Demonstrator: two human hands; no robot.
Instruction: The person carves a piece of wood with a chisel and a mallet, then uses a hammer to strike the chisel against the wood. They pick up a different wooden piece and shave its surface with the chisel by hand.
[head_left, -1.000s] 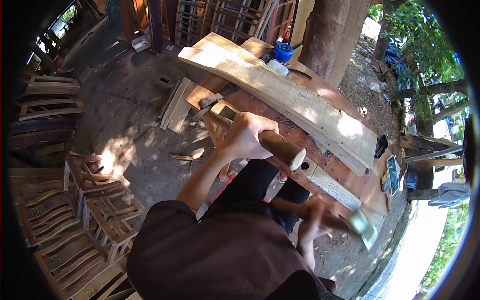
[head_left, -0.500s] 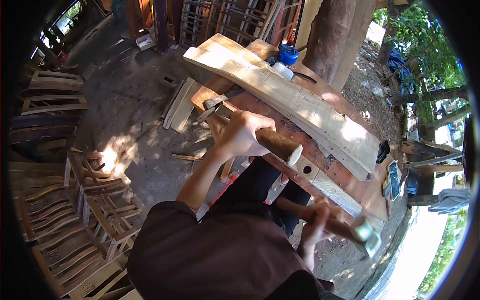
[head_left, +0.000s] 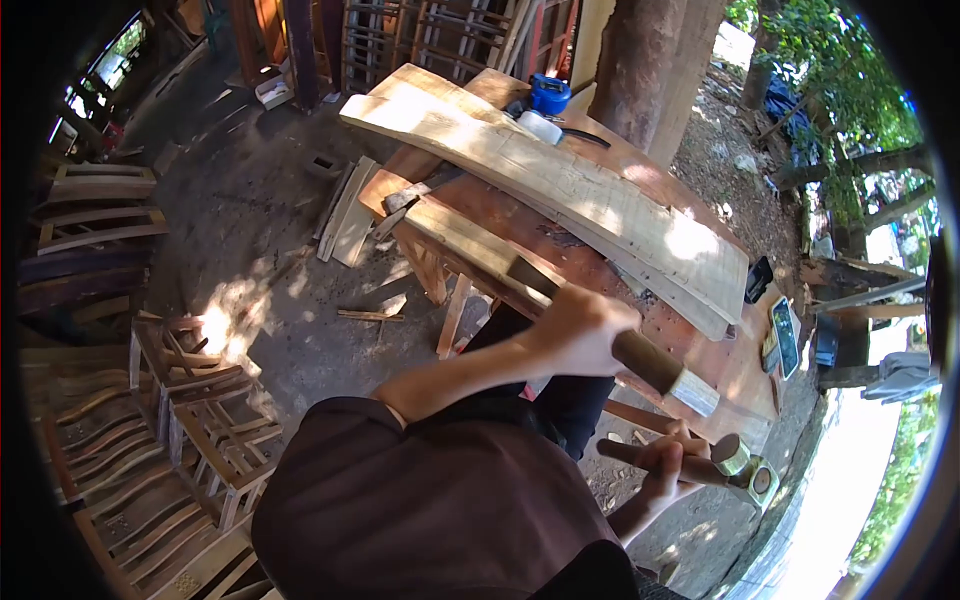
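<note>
Seen from above, a person in a dark brown shirt (head_left: 430, 490) works at a reddish-brown bench (head_left: 735, 365); a narrow strip of wood (head_left: 450, 232) lies along the bench's near edge, running from upper left towards lower right, with a dark wedge-like piece (head_left: 405, 197) across its upper-left end.

The left hand (head_left: 580, 330) is closed in a fist around a chisel-like tool (head_left: 648, 362), held at a low slant above the strip; its thick wooden handle juts out towards the lower right, and a flat dark shape, probably its blade, shows on the other side of the fist; whether that blade touches the wood, I cannot tell. The right hand (head_left: 672, 470) grips a hammer (head_left: 750, 472) by its handle, below and to the right of the bench; the metal head is apart from the tool.

The step in hand looks like readying or placing the tool between blows; a next move would call for a settled blade, a steady left fist, and a hammer head lined up with the handle's end, clear of the fingers.

Beyond the strip lie a broad pale board (head_left: 560, 180) and 1 blue tape measure (head_left: 549, 95); 1 phone (head_left: 785, 337) rests near the bench's right edge.
</note>
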